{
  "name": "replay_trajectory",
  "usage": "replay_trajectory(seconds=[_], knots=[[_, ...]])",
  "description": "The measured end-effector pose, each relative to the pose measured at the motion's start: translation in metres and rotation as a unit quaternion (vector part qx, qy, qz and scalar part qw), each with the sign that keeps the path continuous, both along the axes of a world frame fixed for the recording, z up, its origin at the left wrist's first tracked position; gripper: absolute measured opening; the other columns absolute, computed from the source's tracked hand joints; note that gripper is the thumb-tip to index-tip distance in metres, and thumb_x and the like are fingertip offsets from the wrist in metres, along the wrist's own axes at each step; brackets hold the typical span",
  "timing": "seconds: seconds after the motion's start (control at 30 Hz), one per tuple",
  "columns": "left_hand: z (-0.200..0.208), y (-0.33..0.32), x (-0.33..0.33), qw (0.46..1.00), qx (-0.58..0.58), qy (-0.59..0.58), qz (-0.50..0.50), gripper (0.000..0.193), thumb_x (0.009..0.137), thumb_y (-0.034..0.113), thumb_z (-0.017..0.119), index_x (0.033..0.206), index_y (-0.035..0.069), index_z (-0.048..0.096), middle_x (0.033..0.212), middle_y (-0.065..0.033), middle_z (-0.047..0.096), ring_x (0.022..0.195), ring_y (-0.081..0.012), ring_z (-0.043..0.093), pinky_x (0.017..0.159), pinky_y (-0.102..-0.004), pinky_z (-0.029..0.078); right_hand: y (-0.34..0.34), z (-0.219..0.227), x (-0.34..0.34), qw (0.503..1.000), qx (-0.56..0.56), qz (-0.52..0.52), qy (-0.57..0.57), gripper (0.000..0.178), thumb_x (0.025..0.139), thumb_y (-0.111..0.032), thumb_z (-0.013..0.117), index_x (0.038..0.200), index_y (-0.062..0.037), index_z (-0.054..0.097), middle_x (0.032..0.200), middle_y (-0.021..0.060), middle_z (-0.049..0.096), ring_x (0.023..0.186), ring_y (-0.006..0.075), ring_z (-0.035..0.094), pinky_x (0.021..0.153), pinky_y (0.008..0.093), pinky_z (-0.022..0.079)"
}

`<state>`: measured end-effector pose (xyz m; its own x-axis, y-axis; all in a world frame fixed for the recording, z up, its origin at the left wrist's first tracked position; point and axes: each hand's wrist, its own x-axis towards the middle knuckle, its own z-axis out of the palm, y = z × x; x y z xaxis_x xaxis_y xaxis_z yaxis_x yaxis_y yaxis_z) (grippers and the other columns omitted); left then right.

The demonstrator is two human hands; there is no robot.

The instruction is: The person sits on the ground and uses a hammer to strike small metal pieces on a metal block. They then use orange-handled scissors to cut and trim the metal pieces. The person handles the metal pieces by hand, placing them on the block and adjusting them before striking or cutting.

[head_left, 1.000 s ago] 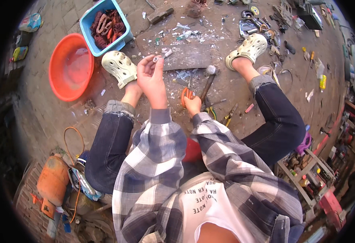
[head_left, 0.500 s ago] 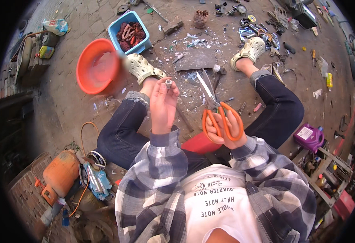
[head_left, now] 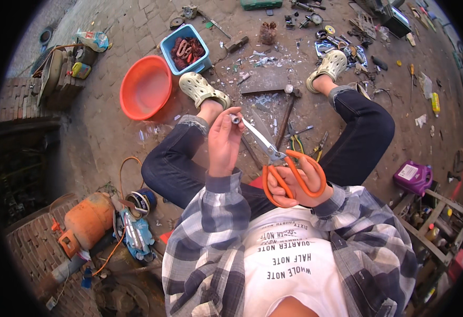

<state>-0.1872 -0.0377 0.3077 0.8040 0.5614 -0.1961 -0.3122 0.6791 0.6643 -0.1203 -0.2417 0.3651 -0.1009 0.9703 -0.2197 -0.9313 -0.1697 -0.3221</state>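
Observation:
My left hand [head_left: 224,145] pinches a small hollow metal cylinder [head_left: 235,119] between thumb and fingers, its round end turned up. A pair of scissors [head_left: 277,156] with orange loop handles is in my right hand [head_left: 306,179], fingers through the loops. One bright blade points up and left, its tip right beside the metal piece; whether they touch I cannot tell. The other blade is a faint blur. Beyond the hands, a hammer [head_left: 284,119] lies across a dark metal plate [head_left: 263,91] amid silvery scraps. Pliers with yellow-green handles [head_left: 296,142] lie behind the scissors.
An orange-red basin [head_left: 128,108] and a blue tub [head_left: 205,64] of reddish-brown scrap stand at the far left. Near left is a rusty orange gas cylinder [head_left: 90,215] with a hose. A purple jug [head_left: 412,178] stands at right. Metal parts [head_left: 342,46] lie beyond my right foot.
The scissors' blades have swung left, bringing a tip up to the metal cylinder. My left hand has turned the cylinder slightly. The whole view has shifted a little.

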Motion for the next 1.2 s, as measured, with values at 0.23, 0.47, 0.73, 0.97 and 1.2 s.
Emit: replay_trajectory(seconds=[0.23,0.47,0.73,0.97,1.2], knots=[[-0.003,0.0,-0.001,0.998,0.039,0.036,-0.02,0.032,0.097,0.02,0.049,0.119,-0.004,0.052,0.093,-0.0018,0.057,0.082,-0.0081,0.053,0.075,-0.0216,0.043,-0.001,-0.006,-0.001,0.999,-0.024,0.019,0.022,0.071,0.087,-0.072,0.027,0.097,-0.0047,0.048,0.078,0.0038,0.041,0.053,0.0134,0.037,0.053,0.0234,0.028],[-0.024,-0.005,0.006,0.989,0.052,0.138,-0.03,0.028,0.093,0.017,0.057,0.114,-0.002,0.056,0.094,-0.0012,0.06,0.085,-0.0083,0.054,0.079,-0.022,0.042,0.002,-0.008,0.003,0.993,-0.092,-0.015,0.068,0.069,0.087,-0.07,0.03,0.098,-0.0058,0.051,0.076,0.0035,0.044,0.055,0.0151,0.04,0.053,0.0247,0.031],[-0.072,-0.023,0.016,0.972,-0.046,0.227,-0.043,0.022,0.089,0.016,0.062,0.103,-0.001,0.061,0.091,-0.0027,0.064,0.083,-0.0099,0.057,0.08,-0.0246,0.044,-0.005,-0.039,0.0,0.972,-0.204,0.017,-0.112,0.065,0.09,-0.067,0.026,0.095,-0.0068,0.05,0.077,0.003,0.044,0.054,0.0124,0.042,0.048,0.022,0.031],[-0.071,-0.029,0.011,0.976,-0.062,0.204,-0.033,0.022,0.09,0.014,0.06,0.105,-0.002,0.06,0.093,-0.0052,0.063,0.087,-0.0126,0.058,0.082,-0.0264,0.044,-0.002,-0.035,0.018,0.966,-0.146,-0.028,0.212,0.079,0.08,-0.078,0.03,0.099,-0.0024,0.043,0.079,0.0027,0.043,0.052,0.0092,0.036,0.047,0.0195,0.028],[-0.088,-0.022,0.012,0.975,-0.071,0.208,-0.018,0.024,0.093,0.017,0.056,0.109,-0.001,0.058,0.098,-0.0058,0.063,0.093,-0.0156,0.058,0.087,-0.0294,0.043,-0.003,-0.026,0.014,0.979,-0.154,-0.027,0.131,0.078,0.083,-0.076,0.028,0.097,-0.0013,0.046,0.078,0.004,0.045,0.049,0.0093,0.037,0.045,0.0197,0.028]])
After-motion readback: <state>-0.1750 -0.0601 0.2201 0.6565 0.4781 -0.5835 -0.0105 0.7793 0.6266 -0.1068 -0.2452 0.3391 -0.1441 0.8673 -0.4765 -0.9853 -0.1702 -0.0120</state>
